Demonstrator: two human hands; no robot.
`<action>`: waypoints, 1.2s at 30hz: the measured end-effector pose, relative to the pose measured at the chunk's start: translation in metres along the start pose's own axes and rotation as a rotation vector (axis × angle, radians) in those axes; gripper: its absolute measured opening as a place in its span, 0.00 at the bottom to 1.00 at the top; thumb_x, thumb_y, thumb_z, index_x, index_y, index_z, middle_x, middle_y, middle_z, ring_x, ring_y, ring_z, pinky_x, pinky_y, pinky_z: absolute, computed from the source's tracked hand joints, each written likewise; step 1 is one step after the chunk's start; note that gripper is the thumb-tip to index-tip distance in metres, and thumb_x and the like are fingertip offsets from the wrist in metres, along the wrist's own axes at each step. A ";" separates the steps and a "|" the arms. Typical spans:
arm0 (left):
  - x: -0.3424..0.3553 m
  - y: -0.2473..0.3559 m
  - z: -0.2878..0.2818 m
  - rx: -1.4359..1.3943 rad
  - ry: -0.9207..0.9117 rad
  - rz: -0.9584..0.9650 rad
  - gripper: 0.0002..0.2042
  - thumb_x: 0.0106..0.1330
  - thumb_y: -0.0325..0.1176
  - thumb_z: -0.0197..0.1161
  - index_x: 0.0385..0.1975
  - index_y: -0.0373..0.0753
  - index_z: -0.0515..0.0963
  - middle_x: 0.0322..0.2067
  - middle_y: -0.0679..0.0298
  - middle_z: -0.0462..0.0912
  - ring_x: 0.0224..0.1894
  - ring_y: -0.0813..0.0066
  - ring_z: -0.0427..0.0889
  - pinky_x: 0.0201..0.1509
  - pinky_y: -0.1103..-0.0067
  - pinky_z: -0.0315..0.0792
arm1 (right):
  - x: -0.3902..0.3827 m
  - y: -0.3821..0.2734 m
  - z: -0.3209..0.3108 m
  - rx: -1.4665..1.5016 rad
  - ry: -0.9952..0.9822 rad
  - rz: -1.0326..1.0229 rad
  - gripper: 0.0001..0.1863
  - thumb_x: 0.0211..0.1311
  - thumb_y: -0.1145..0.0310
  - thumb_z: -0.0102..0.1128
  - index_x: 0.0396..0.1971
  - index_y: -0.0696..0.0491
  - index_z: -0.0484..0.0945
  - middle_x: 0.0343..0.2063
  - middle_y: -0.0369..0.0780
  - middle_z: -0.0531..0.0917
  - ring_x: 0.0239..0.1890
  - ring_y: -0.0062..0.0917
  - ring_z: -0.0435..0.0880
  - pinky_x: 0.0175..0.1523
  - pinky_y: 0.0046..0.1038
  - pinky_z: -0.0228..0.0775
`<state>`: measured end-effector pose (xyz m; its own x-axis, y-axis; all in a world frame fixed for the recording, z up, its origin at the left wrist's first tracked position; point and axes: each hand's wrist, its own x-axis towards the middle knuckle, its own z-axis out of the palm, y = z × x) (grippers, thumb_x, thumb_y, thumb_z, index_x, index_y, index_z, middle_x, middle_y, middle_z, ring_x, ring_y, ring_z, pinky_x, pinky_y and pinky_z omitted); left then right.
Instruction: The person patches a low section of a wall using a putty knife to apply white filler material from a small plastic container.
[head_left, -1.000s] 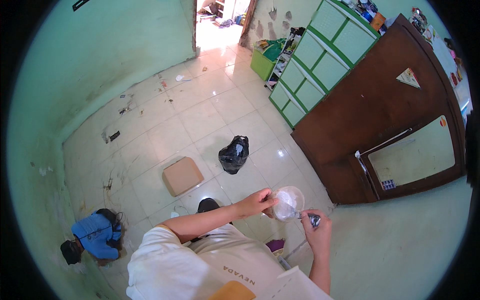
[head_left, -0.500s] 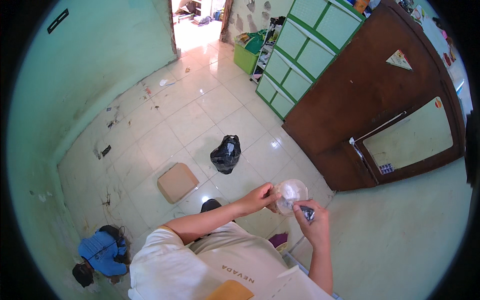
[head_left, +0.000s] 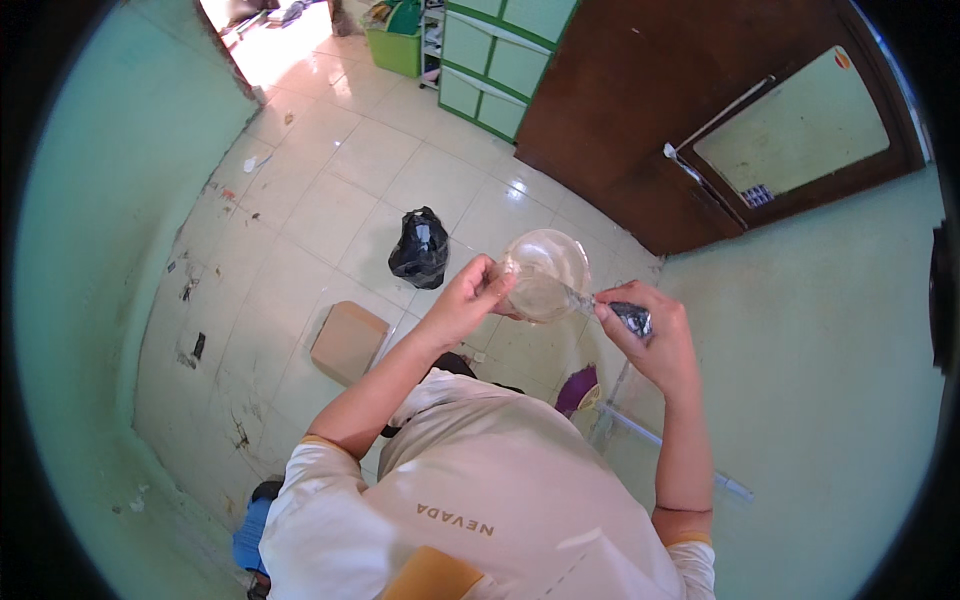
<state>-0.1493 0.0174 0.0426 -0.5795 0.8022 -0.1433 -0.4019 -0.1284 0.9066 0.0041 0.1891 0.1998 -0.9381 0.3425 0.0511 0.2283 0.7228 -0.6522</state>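
My left hand (head_left: 468, 303) grips the near-left rim of a round, see-through plastic tub (head_left: 552, 255), thumb on the rim and fingers underneath. The tub is tilted, its mouth toward me, with whitish smears on its wall. In my right hand (head_left: 660, 330) is a putty knife (head_left: 632, 318) with a handle wrapped in shiny black. Its thin metal blade reaches left over the rim into the tub. The blade's tip is hard to make out against the clear plastic.
On the tiled floor lie a black plastic bag (head_left: 420, 250) and a brown cardboard piece (head_left: 349, 342). A purple thing (head_left: 577, 390) lies by a pale pole (head_left: 650, 432). A brown wooden cabinet (head_left: 600, 110) stands ahead right. Someone in blue (head_left: 250, 535) is at lower left.
Both hands have risen in the picture with the tub, which has tipped so its inside shows more. The white mass seen in it earlier no longer shows. My view has shifted.
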 end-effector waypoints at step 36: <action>-0.006 0.012 -0.028 0.024 -0.185 -0.020 0.11 0.71 0.39 0.57 0.37 0.38 0.67 0.33 0.70 0.73 0.36 0.85 0.74 0.43 0.82 0.74 | 0.005 -0.034 0.003 -0.214 -0.307 -0.271 0.10 0.54 0.69 0.66 0.37 0.51 0.83 0.35 0.38 0.83 0.36 0.34 0.83 0.44 0.32 0.77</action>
<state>-0.1705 -0.0055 0.0431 -0.4304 0.8983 -0.0881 -0.3935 -0.0989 0.9140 -0.0087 0.1642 0.2195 -0.9977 -0.0468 -0.0491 -0.0180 0.8803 -0.4741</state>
